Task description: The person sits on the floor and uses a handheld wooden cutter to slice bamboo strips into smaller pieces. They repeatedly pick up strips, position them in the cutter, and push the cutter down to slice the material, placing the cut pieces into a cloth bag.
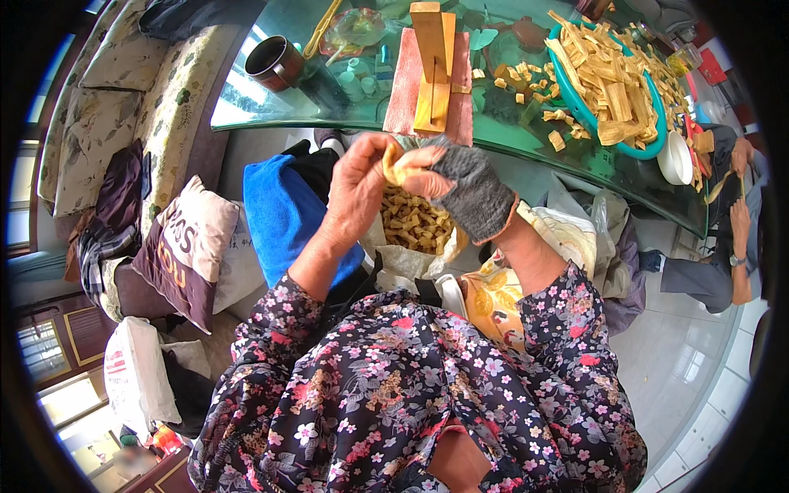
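Note:
My bare left hand (357,177) and my right hand (448,185), in a grey fingerless glove, meet in the middle of the view, both pinched on a yellow dried piece (393,164). Beneath them an open white sack (419,264) holds small chopped yellow chunks (411,226). Just beyond my hands, at the edge of the glass table (329,119), an upright wooden device (431,107) stands on a pink cloth (399,115).
A teal basin (656,123) of dried strips, loose chunks (557,140), a white bowl (675,160) and a dark mug (275,66) are on the table. Another person (740,230) sits at right. A floral sofa (160,99), cushion (189,246) and blue cloth (283,209) are at left.

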`<action>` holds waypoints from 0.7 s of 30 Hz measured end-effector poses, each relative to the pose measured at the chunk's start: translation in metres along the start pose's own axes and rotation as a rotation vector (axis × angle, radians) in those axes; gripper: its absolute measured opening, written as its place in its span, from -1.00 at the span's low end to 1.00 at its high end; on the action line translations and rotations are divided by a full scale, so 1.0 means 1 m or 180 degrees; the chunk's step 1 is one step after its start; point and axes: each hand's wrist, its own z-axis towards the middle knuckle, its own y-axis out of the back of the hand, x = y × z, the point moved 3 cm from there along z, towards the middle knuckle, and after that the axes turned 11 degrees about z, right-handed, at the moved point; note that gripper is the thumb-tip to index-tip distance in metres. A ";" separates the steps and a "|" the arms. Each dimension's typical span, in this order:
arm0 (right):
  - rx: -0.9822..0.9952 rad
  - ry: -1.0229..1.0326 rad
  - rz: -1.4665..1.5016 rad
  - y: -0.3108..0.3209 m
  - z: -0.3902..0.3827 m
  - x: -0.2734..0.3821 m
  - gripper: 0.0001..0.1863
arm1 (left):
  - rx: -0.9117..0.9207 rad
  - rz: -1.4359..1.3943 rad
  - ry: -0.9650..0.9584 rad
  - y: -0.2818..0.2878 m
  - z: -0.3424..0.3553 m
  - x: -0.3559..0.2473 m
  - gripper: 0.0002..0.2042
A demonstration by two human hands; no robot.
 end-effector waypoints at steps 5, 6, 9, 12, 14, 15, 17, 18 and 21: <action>0.0229 -0.2594 0.1656 -0.002 -0.006 -0.016 -0.83 | -0.0714 -0.0319 0.0129 0.000 -0.009 0.019 -0.89; -0.0063 -0.2411 0.1726 -0.006 -0.006 -0.024 -0.84 | -0.0788 -0.0172 0.0355 0.000 -0.011 0.016 -0.91; -0.0538 -0.0305 0.0446 -0.004 -0.001 -0.020 -0.79 | -0.0725 -0.0158 0.0193 -0.002 -0.010 0.004 -0.86; -0.0947 -0.1478 0.1749 0.002 0.000 -0.023 -0.79 | -0.0661 -0.0072 0.0101 -0.011 -0.012 -0.005 -0.80; -0.1054 -0.2048 0.2213 0.004 -0.001 -0.026 -0.80 | -0.0662 0.0144 -0.0089 -0.013 -0.014 -0.011 -0.81; -0.1120 -0.2065 0.2326 0.005 -0.001 -0.026 -0.80 | -0.0665 0.0248 -0.0186 -0.013 -0.014 -0.015 -0.81; -0.1239 -0.2096 0.2559 0.005 -0.002 -0.024 -0.79 | -0.0664 0.0556 -0.0398 -0.015 -0.014 -0.023 -0.79; -0.1179 -0.2099 0.2523 0.005 -0.002 -0.024 -0.78 | -0.0669 0.0561 -0.0517 -0.018 -0.016 -0.024 -0.77; -0.1093 -0.2042 0.2349 0.007 -0.002 -0.025 -0.76 | -0.0804 0.0963 -0.0780 -0.019 -0.017 -0.026 -0.70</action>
